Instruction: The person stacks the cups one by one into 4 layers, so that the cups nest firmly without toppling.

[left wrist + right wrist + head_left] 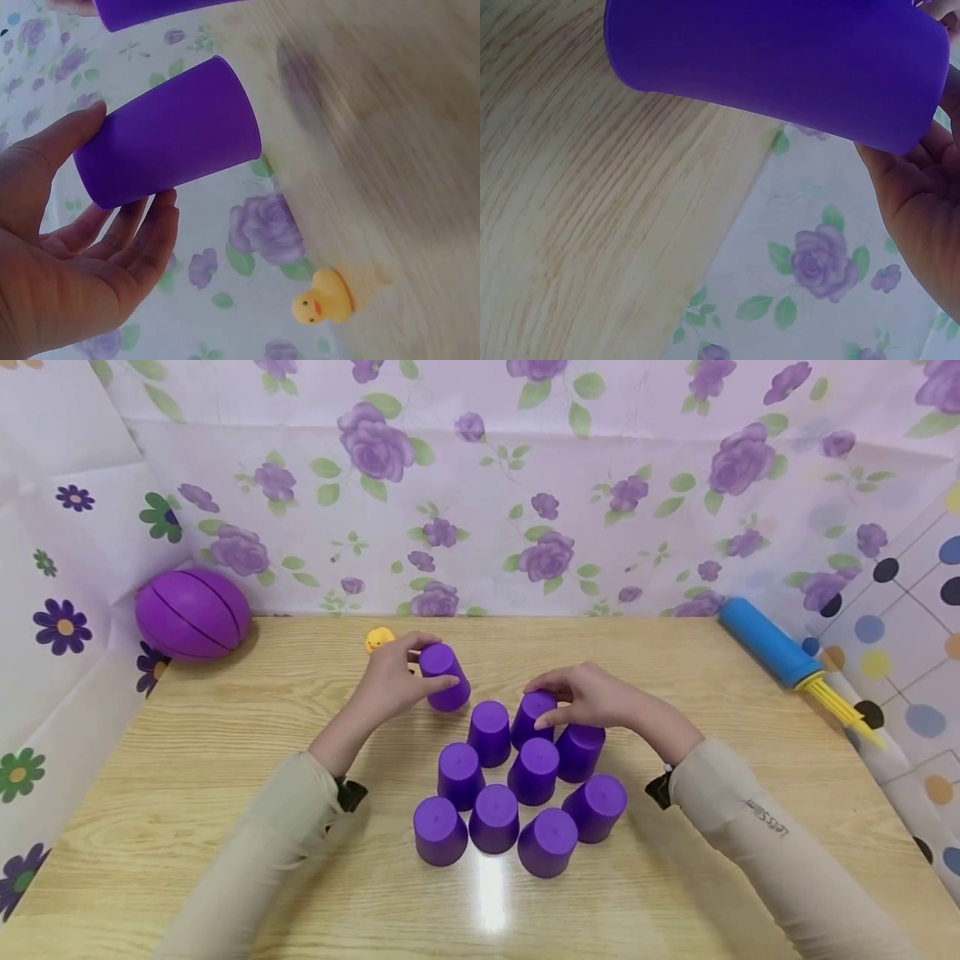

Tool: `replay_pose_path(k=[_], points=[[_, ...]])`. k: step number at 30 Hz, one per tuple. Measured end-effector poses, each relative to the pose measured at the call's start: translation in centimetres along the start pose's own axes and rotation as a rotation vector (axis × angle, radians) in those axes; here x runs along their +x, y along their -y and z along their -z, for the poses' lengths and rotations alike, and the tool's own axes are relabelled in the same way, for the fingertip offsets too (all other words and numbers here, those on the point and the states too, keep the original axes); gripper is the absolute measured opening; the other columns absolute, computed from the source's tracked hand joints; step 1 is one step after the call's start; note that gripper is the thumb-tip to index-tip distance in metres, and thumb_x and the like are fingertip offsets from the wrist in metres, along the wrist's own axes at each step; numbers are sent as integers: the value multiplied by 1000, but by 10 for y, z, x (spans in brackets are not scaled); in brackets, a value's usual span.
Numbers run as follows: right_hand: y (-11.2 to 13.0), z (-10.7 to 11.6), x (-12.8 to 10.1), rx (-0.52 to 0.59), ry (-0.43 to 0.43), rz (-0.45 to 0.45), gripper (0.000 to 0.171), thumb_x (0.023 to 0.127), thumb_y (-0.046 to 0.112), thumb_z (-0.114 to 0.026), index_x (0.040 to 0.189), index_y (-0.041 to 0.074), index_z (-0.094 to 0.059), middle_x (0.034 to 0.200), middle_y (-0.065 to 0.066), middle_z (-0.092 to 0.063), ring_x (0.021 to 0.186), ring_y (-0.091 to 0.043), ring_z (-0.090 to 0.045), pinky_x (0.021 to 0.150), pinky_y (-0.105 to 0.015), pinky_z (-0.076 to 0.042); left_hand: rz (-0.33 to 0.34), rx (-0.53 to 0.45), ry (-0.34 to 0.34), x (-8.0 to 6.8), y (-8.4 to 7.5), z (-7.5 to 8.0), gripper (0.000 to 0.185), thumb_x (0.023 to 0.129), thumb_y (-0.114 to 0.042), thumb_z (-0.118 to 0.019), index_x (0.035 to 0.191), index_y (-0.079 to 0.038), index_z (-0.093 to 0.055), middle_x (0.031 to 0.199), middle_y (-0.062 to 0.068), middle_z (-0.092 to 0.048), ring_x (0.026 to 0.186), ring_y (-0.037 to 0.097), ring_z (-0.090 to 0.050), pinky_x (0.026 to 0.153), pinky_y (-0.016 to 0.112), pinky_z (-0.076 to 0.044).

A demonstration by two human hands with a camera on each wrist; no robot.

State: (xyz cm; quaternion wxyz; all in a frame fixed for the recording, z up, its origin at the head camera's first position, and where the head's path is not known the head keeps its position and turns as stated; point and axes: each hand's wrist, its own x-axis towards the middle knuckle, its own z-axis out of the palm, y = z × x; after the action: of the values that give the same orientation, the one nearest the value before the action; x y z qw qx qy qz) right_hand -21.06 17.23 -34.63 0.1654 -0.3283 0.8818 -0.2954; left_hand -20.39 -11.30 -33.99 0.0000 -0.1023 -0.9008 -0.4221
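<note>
Upside-down purple cups (533, 772) stand in a close group at mid-table. Left of the group's back row, my left hand (397, 675) pinches another purple cup (447, 681) near its base, thumb on one side and fingers on the other. In the left wrist view this held cup (172, 135) shows its side, mouth toward the tabletop. With thumb and fingers on either side, my right hand (588, 695) holds the top of a cup (528, 733) in the back row. A purple cup (780, 67) spans the upper right wrist view and partly hides that hand.
A small yellow rubber duck (378, 638) sits behind my left hand. A purple ball (193, 614) lies at the back left corner, and a blue and yellow hand pump (772, 643) along the right edge. Flowered cloth (480, 510) hangs behind the wooden table (225, 760).
</note>
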Motion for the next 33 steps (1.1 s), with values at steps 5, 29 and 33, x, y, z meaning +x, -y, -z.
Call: replay_pose_path(k=[5, 29, 33], points=[[2, 1, 0, 3, -1, -10, 44, 79, 25, -75, 118, 9, -63, 116, -6, -65, 109, -20, -60, 92, -32, -49, 15, 13, 9, 23, 3, -10, 54, 74, -24, -79, 121, -7, -57, 115, 10, -61, 104, 28, -58, 85, 38, -51], [-2, -2, -6, -35, -24, 12, 48, 83, 29, -71, 126, 13, -59, 122, -6, -62, 108, -18, -60, 92, -35, -49, 52, 29, -33, 42, 16, -34, 81, 75, -26, -79, 141, -8, -35, 132, 21, -49, 118, 34, -50, 97, 45, -44], [-4, -5, -8, -30, -52, 39, 49, 83, 30, -71, 126, 12, -59, 123, -7, -61, 108, -19, -61, 90, -31, -51, -41, 29, -62, 32, 11, -34, 94, 73, -34, -79, 146, -11, -24, 142, 18, -35, 131, 31, -35, 107, 46, -34]])
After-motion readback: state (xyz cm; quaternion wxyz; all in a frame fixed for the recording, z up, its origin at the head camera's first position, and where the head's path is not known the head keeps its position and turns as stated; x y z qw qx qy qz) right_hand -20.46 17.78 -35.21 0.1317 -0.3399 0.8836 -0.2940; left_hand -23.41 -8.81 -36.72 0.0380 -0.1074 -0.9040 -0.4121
